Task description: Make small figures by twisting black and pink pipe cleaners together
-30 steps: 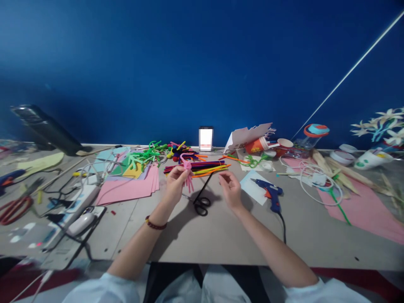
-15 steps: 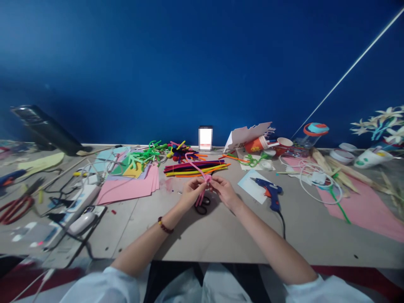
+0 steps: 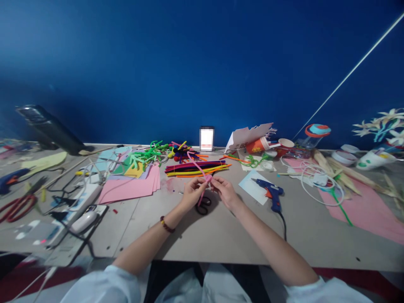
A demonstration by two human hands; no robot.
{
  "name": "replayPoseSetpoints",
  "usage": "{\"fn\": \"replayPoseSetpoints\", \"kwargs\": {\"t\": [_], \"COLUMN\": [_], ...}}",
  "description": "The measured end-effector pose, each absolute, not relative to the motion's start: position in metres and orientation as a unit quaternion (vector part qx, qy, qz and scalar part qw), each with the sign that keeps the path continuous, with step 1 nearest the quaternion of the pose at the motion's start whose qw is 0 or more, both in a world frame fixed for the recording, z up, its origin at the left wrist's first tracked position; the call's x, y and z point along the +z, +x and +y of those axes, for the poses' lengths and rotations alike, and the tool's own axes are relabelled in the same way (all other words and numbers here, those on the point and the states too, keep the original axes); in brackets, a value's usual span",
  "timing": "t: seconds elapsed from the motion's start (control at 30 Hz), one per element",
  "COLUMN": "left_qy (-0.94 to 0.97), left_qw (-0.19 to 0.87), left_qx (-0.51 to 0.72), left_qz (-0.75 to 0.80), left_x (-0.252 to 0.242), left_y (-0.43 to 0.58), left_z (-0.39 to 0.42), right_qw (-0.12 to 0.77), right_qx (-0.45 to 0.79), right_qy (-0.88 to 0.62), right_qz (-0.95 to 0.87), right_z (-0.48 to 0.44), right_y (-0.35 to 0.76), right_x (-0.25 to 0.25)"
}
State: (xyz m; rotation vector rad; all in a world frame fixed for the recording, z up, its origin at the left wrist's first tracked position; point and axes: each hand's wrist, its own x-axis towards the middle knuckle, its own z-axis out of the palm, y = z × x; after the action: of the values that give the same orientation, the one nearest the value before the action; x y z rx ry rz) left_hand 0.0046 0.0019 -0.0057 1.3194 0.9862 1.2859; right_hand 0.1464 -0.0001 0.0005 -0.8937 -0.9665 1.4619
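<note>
Above the middle of the table, my left hand (image 3: 193, 192) and my right hand (image 3: 224, 191) meet at a pink pipe cleaner (image 3: 196, 163). Its middle is bunched into a small coil between my fingertips; one long end slants up to the left and another hangs below. Fingers of both hands are pinched on it. Beneath them, black-handled scissors (image 3: 203, 206) lie on the table, their blades partly hidden by my left hand. Just beyond my hands is a bundle of purple, yellow and orange pipe cleaners (image 3: 179, 170).
To the right, a blue glue gun (image 3: 274, 194) rests partly on light blue paper (image 3: 252, 185). Pink paper sheets (image 3: 126, 190) and a power strip (image 3: 75, 212) lie left. Green pipe cleaners (image 3: 143, 159), a small lit screen (image 3: 206, 139) and red paper cups (image 3: 257, 145) stand or lie farther back.
My hands stay pinched at the pink coil with only slight finger movement. The pipe cleaner's hanging part shows as a narrower strand now. The whole view has shifted slightly.
</note>
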Motion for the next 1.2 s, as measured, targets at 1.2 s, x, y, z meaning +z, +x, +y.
{"fn": "replayPoseSetpoints", "kwargs": {"t": [1.2], "left_qy": [0.569], "left_qw": [0.483], "left_qx": [0.518], "left_qz": [0.417], "left_x": [-0.015], "left_y": [0.008], "left_z": [-0.004], "right_qw": [0.123], "right_qx": [-0.215], "right_qy": [-0.743], "right_qz": [-0.621], "right_z": [-0.112], "right_y": [0.321], "right_x": [-0.037]}}
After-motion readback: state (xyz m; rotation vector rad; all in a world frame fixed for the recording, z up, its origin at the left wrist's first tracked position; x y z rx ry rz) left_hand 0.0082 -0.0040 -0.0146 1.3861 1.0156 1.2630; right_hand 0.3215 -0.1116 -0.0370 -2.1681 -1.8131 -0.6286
